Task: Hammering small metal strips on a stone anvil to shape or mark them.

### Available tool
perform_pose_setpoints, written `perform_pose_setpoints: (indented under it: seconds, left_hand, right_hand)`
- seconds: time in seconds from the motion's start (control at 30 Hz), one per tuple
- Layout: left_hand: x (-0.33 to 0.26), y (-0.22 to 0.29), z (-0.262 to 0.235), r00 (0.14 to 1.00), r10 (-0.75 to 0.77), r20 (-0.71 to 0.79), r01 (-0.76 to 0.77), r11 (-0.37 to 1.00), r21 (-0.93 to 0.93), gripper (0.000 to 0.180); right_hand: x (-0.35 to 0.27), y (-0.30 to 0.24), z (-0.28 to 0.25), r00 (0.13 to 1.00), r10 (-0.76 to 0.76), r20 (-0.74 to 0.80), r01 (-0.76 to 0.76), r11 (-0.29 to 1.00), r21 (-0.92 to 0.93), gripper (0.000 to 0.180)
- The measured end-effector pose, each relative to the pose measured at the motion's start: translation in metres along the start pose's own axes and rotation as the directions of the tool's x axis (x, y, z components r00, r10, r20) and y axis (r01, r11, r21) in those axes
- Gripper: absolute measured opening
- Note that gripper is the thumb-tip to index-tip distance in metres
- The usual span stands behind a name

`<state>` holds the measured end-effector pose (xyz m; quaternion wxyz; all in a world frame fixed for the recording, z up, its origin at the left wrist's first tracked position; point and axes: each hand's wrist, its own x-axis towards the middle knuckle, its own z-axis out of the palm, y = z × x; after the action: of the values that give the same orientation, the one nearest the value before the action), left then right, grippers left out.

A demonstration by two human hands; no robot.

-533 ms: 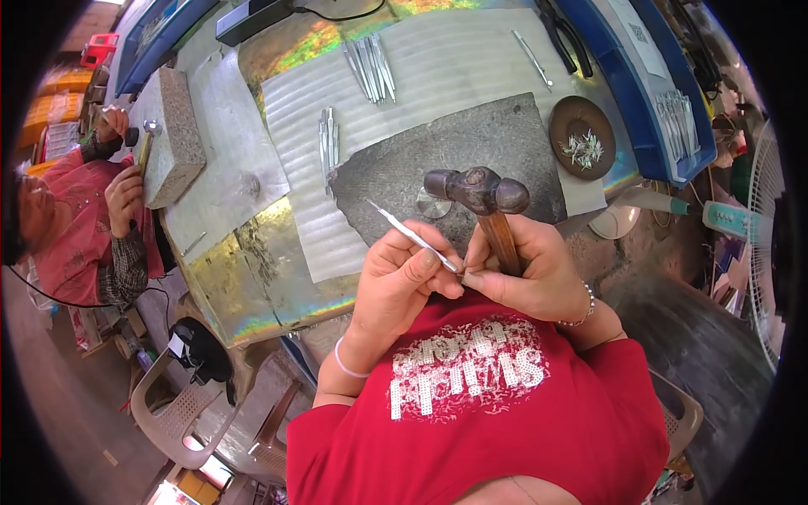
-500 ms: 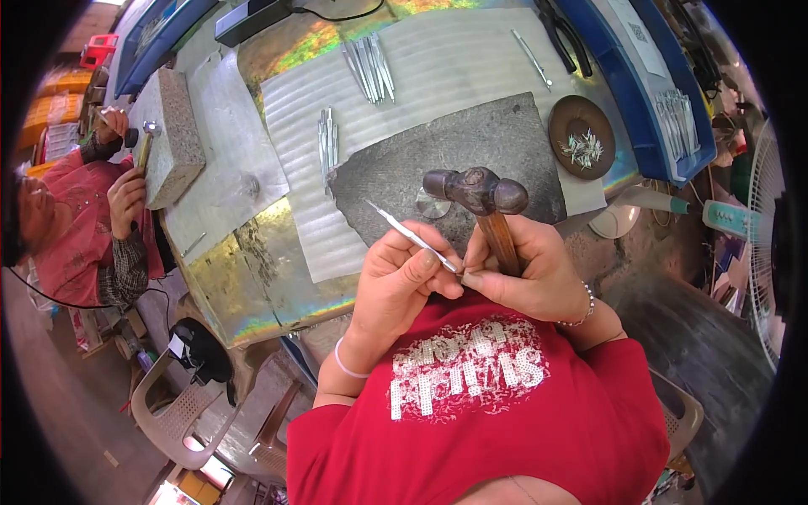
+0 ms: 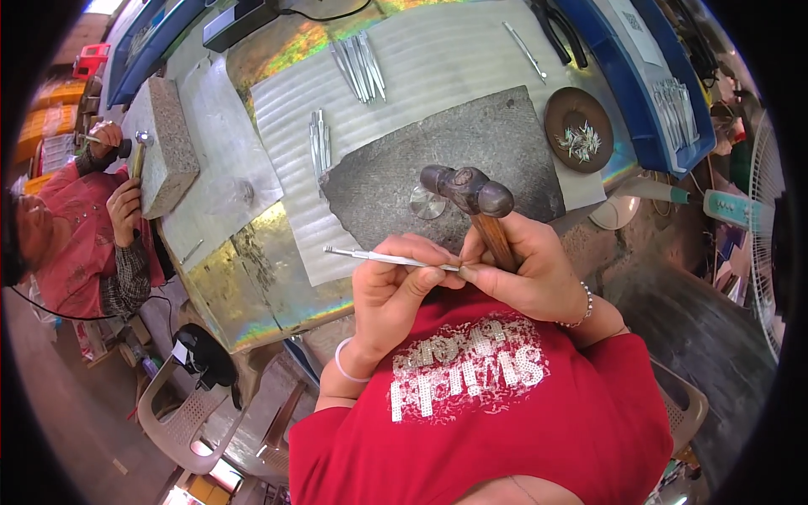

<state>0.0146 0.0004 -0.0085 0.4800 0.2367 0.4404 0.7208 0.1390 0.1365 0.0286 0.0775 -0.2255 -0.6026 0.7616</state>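
Observation:
My left hand [image 3: 389,290] is closed on a slim silver metal tool [image 3: 358,253], which lies nearly level with its narrow, ridged tip pointing left. My right hand [image 3: 532,273] is closed around the wooden handle of a ball-peen hammer [image 3: 471,192], head up. The right thumb and forefinger also meet the tool's other end, and whether they pinch a tiny piece there I cannot tell. Just beyond the hands lies a dark stone slab [image 3: 370,189] with a round metal disc [image 3: 427,203] on it, partly behind the hammer head.
A brown dish [image 3: 555,126] of small pale slivers stands right of the slab. Bundles of silver rods [image 3: 360,69], one loose rod [image 3: 526,52] and black-handled pliers [image 3: 562,32] lie farther back. Blue trays [image 3: 627,101] flank the right. A co-worker [image 3: 93,210] hammers at a stone block [image 3: 172,147] on the left.
The silver tool has swung from slanting up and away to nearly level, its free tip now farther left and nearer me. My left fingers have shifted along with it; the hammer stays in my right hand.

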Motion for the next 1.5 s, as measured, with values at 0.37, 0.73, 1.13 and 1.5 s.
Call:
perform_pose_setpoints:
  seconds: [0.37,0.73,1.13,1.5]
  left_hand:
    - [-0.005,-0.003,-0.019,0.993,-0.073,-0.088,0.028,0.901,-0.433,0.011]
    - [0.010,0.008,-0.023,0.987,0.015,-0.158,-0.012,1.000,0.021,0.007]
    - [0.033,-0.003,-0.021,0.977,0.173,-0.126,-0.094,0.876,0.472,0.005]
    - [0.033,-0.001,-0.016,0.982,0.164,-0.090,-0.085,0.819,0.568,0.005]
  right_hand:
    - [0.025,0.009,-0.005,0.985,-0.132,-0.109,0.075,0.906,-0.417,0.045]
    - [0.062,0.019,-0.017,0.916,-0.350,0.193,0.386,0.646,-0.658,0.043]
    - [0.023,0.027,-0.028,0.975,-0.054,-0.217,-0.004,0.966,-0.259,0.026]
    - [0.023,0.028,-0.031,0.986,-0.048,-0.160,0.005,0.966,-0.259,0.026]
